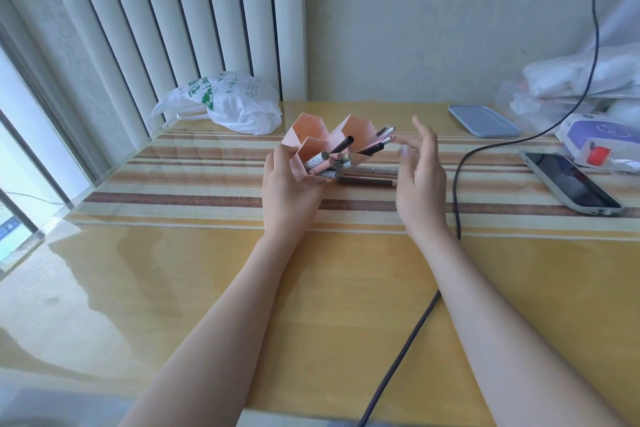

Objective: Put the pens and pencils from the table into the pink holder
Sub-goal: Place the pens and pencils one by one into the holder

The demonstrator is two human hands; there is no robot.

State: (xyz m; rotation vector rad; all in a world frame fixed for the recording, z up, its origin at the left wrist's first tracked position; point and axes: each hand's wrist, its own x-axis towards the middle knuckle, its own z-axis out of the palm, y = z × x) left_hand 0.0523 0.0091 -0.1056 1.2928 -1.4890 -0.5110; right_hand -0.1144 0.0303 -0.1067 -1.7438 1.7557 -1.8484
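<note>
Two hands work at the pink holder (pixel 313 146), a folded paper piece with several pointed compartments standing on the striped part of the table (pixel 194 180). The left hand (pixel 287 184) grips the holder's near left side, fingers curled round its wall, so the lower front of the holder is hidden behind that hand. The right hand (pixel 417 170) hovers just right of the holder with fingers spread and loosely straight, holding nothing; its fingertips are blurred. Several pens and pencils (pixel 334 159) lean out of the holder toward the right, bunched so closely that their count cannot be told. Two more pencils (pixel 372 176) lie flat on the table just right of the holder, their right ends hidden behind the right hand. Behind and left of the holder sits a white plastic bag (pixel 228 102) with green printing, too crumpled to read. Right of the holder, past the hand, a dark cable (pixel 457 184) crosses the table. Farther right lie a blue-grey tray (pixel 483 120), a phone (pixel 571 184) with a dark screen, and a white and purple packet (pixel 595 135), cut off by the edge, its label unreadable.
</note>
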